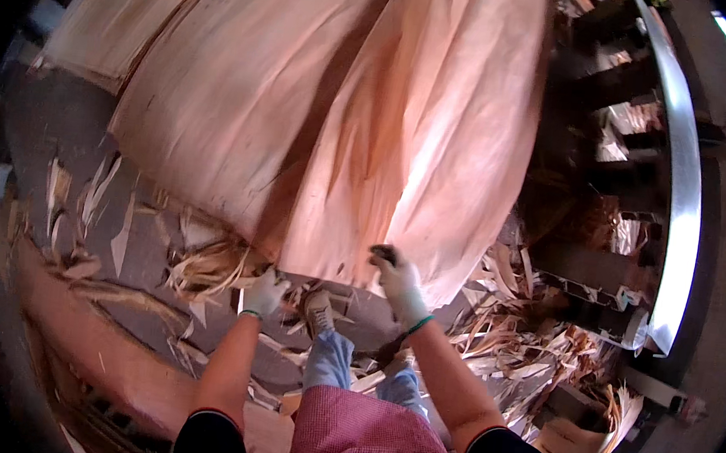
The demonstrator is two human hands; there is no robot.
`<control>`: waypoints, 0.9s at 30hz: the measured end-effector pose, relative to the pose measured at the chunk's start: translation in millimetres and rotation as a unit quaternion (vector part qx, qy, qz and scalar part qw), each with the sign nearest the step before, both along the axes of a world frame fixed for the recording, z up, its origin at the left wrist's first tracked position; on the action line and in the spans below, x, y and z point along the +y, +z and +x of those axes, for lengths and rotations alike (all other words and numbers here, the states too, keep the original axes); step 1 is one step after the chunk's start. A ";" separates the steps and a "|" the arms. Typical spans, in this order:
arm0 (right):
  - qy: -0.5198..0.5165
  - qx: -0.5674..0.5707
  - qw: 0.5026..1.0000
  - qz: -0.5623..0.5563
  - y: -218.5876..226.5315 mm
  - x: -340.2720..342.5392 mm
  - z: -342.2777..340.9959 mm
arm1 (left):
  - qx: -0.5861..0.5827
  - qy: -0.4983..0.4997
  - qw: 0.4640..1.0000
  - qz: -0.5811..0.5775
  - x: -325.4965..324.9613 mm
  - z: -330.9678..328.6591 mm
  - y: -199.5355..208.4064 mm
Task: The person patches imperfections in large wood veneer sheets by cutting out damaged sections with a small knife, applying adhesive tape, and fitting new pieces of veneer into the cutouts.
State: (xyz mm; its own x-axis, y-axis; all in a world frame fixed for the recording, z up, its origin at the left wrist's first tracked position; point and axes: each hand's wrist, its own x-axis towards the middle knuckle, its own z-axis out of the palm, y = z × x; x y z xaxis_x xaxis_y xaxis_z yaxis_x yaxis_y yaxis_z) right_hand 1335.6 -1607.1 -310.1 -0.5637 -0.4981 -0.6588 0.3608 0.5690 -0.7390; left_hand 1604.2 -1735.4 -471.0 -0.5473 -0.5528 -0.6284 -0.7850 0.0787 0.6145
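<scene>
Leftward first, see a long reddish-brown board (99, 336) lying low. Next, beyond it, see more pinkish sheets (235, 101). Then find the pale-gloved left hand (265, 293) at the near left corner of the front veneer sheet (446, 138); cannot tell its grip, pinching or merely touching. Farther along, find the right hand (398, 284), also gloved, dark-tipped, over that sheet's near edge; cannot tell its grip either. Rightmost, see wood scraps (513, 346), then a shiny metal rail (683, 170).
</scene>
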 end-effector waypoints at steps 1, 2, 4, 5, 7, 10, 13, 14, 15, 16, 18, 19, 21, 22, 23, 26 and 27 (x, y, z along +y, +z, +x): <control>0.022 0.099 0.994 0.031 -29.5 23.0 -10.2 | 0.031 0.006 0.999 0.020 7.2 -12.6 4.6; 0.011 0.109 0.993 0.053 -39.6 31.8 -13.3 | -0.052 0.011 0.998 0.021 14.1 -17.1 8.9; 0.005 0.133 0.984 0.118 -62.6 49.4 -26.3 | 0.000 0.025 0.999 0.036 19.0 -31.9 27.6; -0.010 0.153 0.980 0.129 -73.9 53.7 -32.9 | -0.004 0.023 0.999 0.043 10.8 -41.9 39.2; -0.028 0.163 0.979 0.118 -89.9 46.5 -37.1 | -0.026 0.009 0.998 0.051 6.7 -30.4 39.2; -0.054 0.074 0.995 0.040 -104.1 34.0 -22.4 | -0.018 0.123 0.984 0.124 -8.7 -16.2 46.9; 0.075 0.025 0.992 0.102 -132.7 30.8 0.6 | 0.004 0.148 0.985 0.089 -25.7 -11.9 63.9; 0.129 0.114 0.978 0.118 -161.0 46.7 5.5 | 0.015 0.135 0.988 0.076 -33.6 -12.8 58.8; 0.131 0.132 0.973 0.136 -188.1 68.2 5.3 | 0.011 0.129 0.990 0.062 -43.6 -17.3 60.2; 0.139 0.147 0.967 0.154 -205.3 84.9 7.8 | 0.003 0.129 0.991 0.048 -55.7 -16.2 65.5; 0.107 0.086 0.980 0.145 -189.2 81.4 28.2 | -0.041 0.167 0.983 0.062 -90.7 14.8 82.5; 0.060 0.041 0.987 0.142 -177.9 80.5 28.9 | -0.056 0.187 0.980 0.051 -111.5 25.9 86.6; 0.059 0.137 0.983 0.111 -169.8 88.6 19.5 | -0.120 0.229 0.966 0.031 -149.7 35.9 92.5; 0.066 0.222 0.970 0.070 -160.1 79.6 22.7 | -0.142 0.249 0.958 0.019 -158.9 49.5 91.4; 0.025 0.182 0.981 0.065 -151.8 68.2 23.0 | -0.038 0.206 0.977 -0.038 -154.4 65.7 72.7; 0.006 0.132 0.987 0.089 -129.9 26.0 20.8 | -0.045 0.077 0.994 -0.056 -107.3 72.3 19.9; -0.008 0.142 0.986 0.085 -146.5 28.9 3.4 | -0.028 0.083 0.996 0.003 -75.3 32.3 5.7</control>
